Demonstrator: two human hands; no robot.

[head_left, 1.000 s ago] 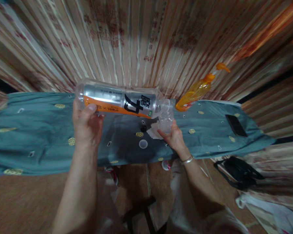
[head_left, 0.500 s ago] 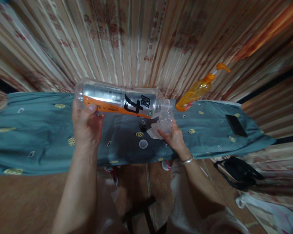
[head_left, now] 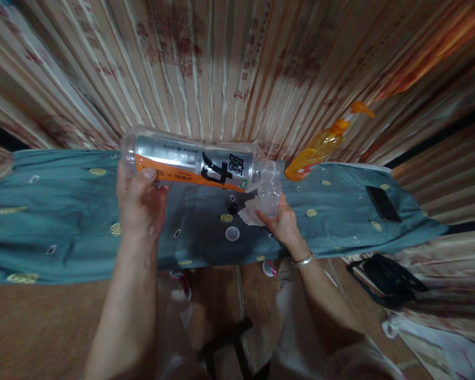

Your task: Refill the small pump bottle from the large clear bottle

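My left hand point(head_left: 140, 203) is wrapped round the base end of a large clear plastic bottle point(head_left: 190, 161) with a silver and orange label. The bottle lies nearly level in the air, its uncapped mouth pointing right. Right at that mouth, my right hand point(head_left: 283, 219) grips a small clear plastic container point(head_left: 268, 195), tilted under the bottle's neck. Whether liquid is flowing between them I cannot tell. Below, on the cloth, are a white paper piece point(head_left: 248, 214), a black cap point(head_left: 233, 208) and a round whitish lid point(head_left: 232, 234).
An orange pump bottle point(head_left: 314, 150) stands at the back right of the green patterned cloth point(head_left: 75, 211). Farther right lies a black phone point(head_left: 383, 204). A pleated curtain point(head_left: 221, 68) hangs behind. On the floor are a black bag point(head_left: 388, 279) and a dark stool point(head_left: 231, 345).
Almost nothing differs. Both hands, the bottle and the small container keep practically the same positions.
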